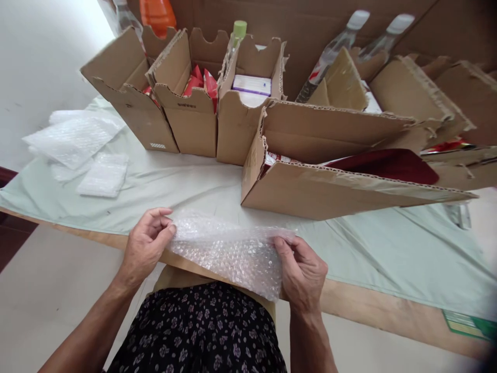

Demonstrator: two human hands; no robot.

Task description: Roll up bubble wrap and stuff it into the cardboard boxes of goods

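A sheet of clear bubble wrap stretches between my two hands at the table's front edge, its lower part hanging over that edge. My left hand pinches its left end between thumb and fingers. At the other end, my right hand grips the upper right corner, thumb on top and fingers curled behind. Along the top the wrap looks doubled over.
More bubble wrap pieces lie at the left on the pale green cloth. Cut cardboard boxes with packets stand behind, and a long cardboard box holds a dark red item. Bottles stand at the back.
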